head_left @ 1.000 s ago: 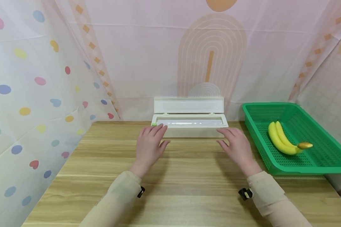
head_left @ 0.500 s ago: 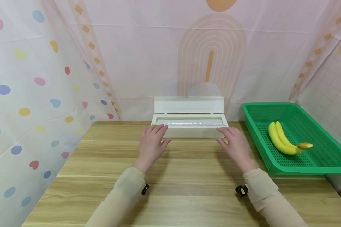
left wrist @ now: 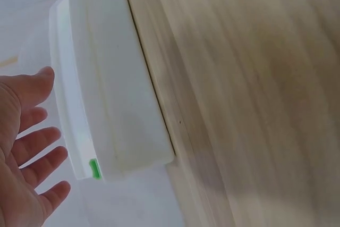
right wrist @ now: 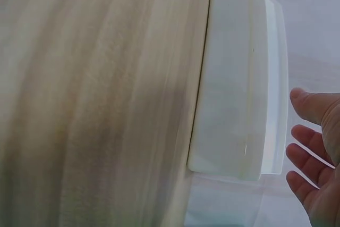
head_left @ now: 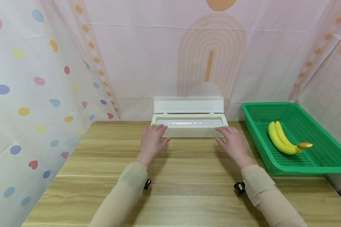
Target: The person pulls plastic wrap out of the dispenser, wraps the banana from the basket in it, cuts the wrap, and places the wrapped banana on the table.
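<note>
A long white box (head_left: 190,131) with its lid (head_left: 188,105) raised stands at the back middle of the wooden table (head_left: 187,189); something pale and shiny lies inside. My left hand (head_left: 152,140) hovers at the box's left end, fingers straight and spread, holding nothing. My right hand (head_left: 232,142) is at the right end, also open. The left wrist view shows the left hand (left wrist: 26,147) beside the box (left wrist: 117,104), near a small green tab (left wrist: 93,167). In the right wrist view, the right hand (right wrist: 316,152) is spread beside the box (right wrist: 234,78). Whether either hand touches the box is unclear.
A green plastic basket (head_left: 324,167) sits at the table's right edge with two yellow bananas (head_left: 281,138) in it. Patterned cloth hangs close on the left, back and right. Bare wood stretches between my forearms toward the near edge.
Both hands have crept a little forward and inward toward the ends of the box. The box, basket and bananas have not moved.
</note>
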